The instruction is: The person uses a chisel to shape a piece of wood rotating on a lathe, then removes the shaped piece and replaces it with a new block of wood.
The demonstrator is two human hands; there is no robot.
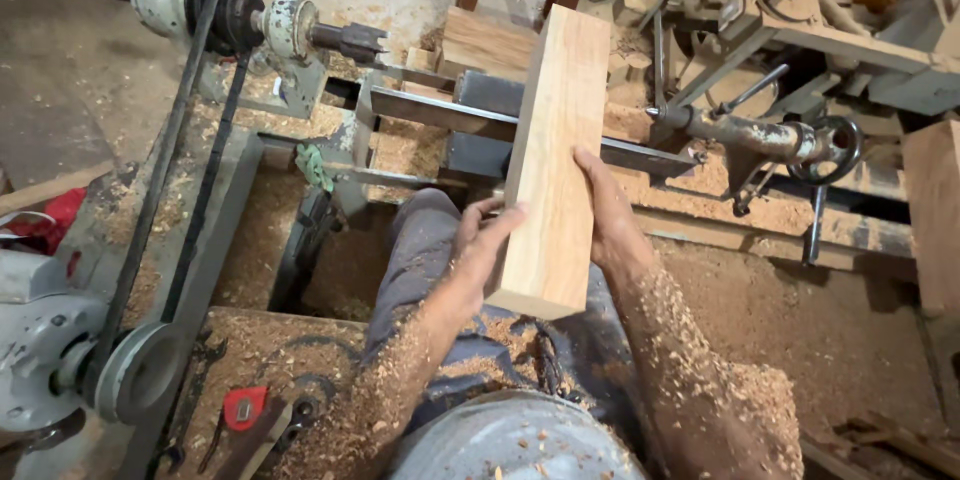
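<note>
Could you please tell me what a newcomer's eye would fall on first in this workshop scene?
First, the pale wood block at centre, held upright between the left hand and right hand. Then the belt-driven lathe headstock at upper left, and sawdust covering everything below.

We see the lathe bed (250,270) thick with sawdust (800,320); near its front left corner lies a red-handled tool (243,408), perhaps a knife.
</note>
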